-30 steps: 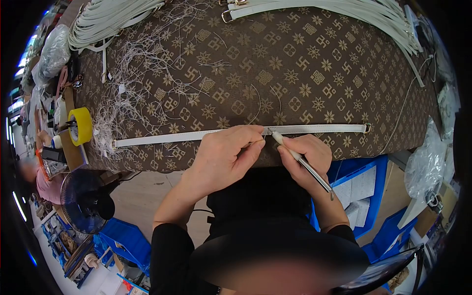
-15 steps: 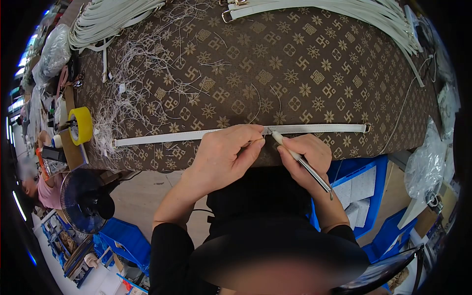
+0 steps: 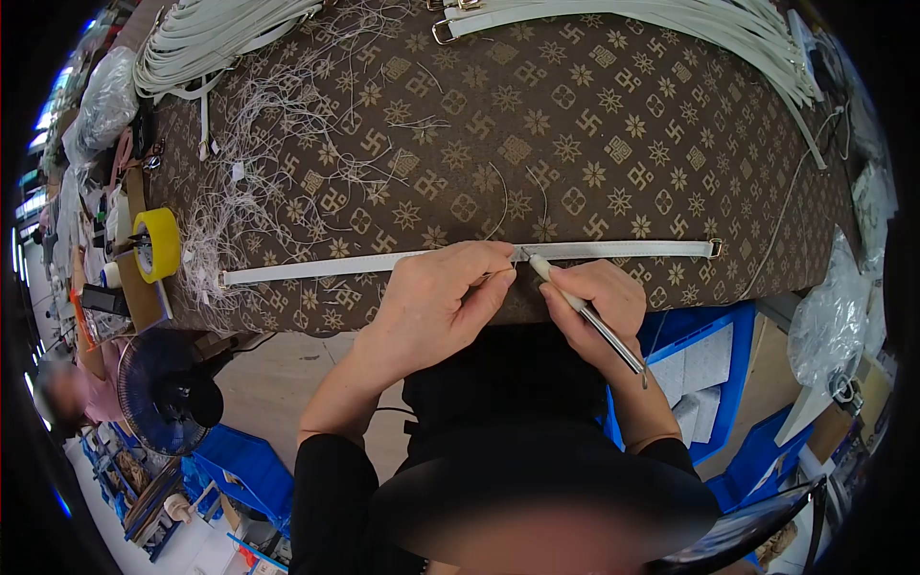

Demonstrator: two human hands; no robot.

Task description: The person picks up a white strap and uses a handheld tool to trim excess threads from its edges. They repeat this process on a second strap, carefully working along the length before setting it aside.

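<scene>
A narrow white strap point(image 3: 632, 250) lies across the patterned cloth, with a gold-coloured buckle point(image 3: 715, 248) at its right end. My left hand point(image 3: 446, 297) rests over the middle of the strap, thumb and forefinger pinched together. A fine pale strand, apparently thread, shows at those fingertips; the hand hides most of it. In my right hand point(image 3: 604, 305) is a slim pen-like tool point(image 3: 583, 309) with a white grip and a metal rear end. Its narrow tip meets or nearly meets the strap beside my left fingertips.
Loose white thread point(image 3: 259, 144) is tangled over the left of the cloth point(image 3: 575, 125). White straps lie in bundles at the back left point(image 3: 206, 48) and back right point(image 3: 671, 14). Yellow tape point(image 3: 158, 245), a fan point(image 3: 172, 393) and a person point(image 3: 101, 383) are at left; a blue crate point(image 3: 733, 379) stands right.
My hands, the tool and the strap look almost unmoved. At the far left, the other person has shifted position.
</scene>
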